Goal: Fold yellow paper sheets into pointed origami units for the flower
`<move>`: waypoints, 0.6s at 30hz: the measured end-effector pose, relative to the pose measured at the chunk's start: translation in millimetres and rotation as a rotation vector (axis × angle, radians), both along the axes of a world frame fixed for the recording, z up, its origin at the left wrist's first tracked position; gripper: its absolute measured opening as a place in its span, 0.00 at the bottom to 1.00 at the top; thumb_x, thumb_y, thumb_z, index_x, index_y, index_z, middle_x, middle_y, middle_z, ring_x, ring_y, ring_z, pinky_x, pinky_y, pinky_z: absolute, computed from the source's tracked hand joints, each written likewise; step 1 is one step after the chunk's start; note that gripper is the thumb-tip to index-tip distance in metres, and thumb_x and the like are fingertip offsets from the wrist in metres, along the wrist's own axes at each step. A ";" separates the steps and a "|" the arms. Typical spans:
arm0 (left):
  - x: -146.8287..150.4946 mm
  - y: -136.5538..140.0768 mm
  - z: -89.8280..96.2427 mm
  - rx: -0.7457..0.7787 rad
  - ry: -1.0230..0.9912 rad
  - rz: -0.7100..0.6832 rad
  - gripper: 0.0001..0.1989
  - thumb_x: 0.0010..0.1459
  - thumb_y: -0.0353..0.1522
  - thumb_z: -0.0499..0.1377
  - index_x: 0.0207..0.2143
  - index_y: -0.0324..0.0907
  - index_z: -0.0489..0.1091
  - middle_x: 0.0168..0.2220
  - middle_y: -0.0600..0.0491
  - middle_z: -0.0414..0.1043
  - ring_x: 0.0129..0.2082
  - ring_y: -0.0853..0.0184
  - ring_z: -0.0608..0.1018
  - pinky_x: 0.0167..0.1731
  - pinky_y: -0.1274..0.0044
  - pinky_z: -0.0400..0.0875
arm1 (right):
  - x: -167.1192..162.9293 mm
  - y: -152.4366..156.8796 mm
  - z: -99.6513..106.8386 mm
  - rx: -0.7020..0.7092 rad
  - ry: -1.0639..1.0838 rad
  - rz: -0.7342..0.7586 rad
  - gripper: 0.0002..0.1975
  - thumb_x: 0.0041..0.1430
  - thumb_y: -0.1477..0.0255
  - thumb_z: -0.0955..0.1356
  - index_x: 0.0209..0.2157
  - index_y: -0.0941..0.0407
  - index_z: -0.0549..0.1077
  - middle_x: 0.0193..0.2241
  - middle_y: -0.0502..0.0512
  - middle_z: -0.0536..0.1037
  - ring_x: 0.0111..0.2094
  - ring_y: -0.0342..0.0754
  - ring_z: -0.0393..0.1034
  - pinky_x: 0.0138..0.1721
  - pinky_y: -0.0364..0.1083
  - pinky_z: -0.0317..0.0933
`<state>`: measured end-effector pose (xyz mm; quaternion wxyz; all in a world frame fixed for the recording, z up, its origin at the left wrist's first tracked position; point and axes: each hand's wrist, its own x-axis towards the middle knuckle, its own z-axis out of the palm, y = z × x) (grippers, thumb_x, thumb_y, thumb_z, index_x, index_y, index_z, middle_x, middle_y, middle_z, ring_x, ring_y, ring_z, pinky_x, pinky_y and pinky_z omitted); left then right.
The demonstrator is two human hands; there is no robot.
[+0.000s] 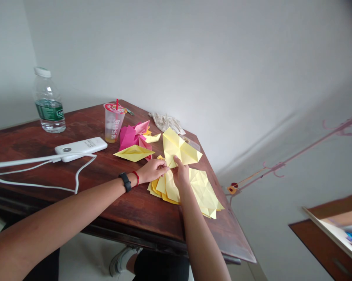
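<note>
A creased sheet of yellow origami paper (180,146) is raised above the table, its near edge in my right hand (181,173), thumb on top. My left hand (154,170) has its fingers pinched together at the sheet's near left corner. Beneath both hands lies a stack of folded yellow papers (203,189), pale on the right and deeper yellow on the left. A pointed yellow folded piece (134,153) rests left of the stack, in front of pink and magenta folded papers (131,136).
On the dark red wooden table (120,207) stand a drink cup with a red straw (113,123) and a water bottle (49,103). A white power bank (81,148) with a white cable (47,186) lies at left. A crumpled cloth (167,123) sits near the wall.
</note>
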<state>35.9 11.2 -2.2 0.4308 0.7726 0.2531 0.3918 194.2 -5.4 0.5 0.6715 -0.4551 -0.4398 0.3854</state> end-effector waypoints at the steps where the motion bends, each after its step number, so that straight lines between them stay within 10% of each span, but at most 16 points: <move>1: 0.1 0.5 -0.2 -0.009 -0.005 -0.006 0.16 0.60 0.40 0.57 0.23 0.42 0.65 0.21 0.57 0.73 0.22 0.70 0.73 0.32 0.76 0.68 | 0.0 -0.1 0.0 0.001 0.009 0.002 0.20 0.52 0.65 0.72 0.48 0.52 0.72 0.48 0.58 0.80 0.47 0.55 0.76 0.39 0.50 0.75; 18: -5.4 15.4 5.3 -0.112 -0.216 0.221 0.15 0.56 0.44 0.60 0.31 0.40 0.70 0.22 0.54 0.71 0.25 0.64 0.75 0.24 0.77 0.68 | -5.6 -5.5 -2.7 -0.073 0.035 0.229 0.23 0.49 0.67 0.76 0.48 0.54 0.74 0.46 0.57 0.81 0.45 0.56 0.77 0.40 0.51 0.74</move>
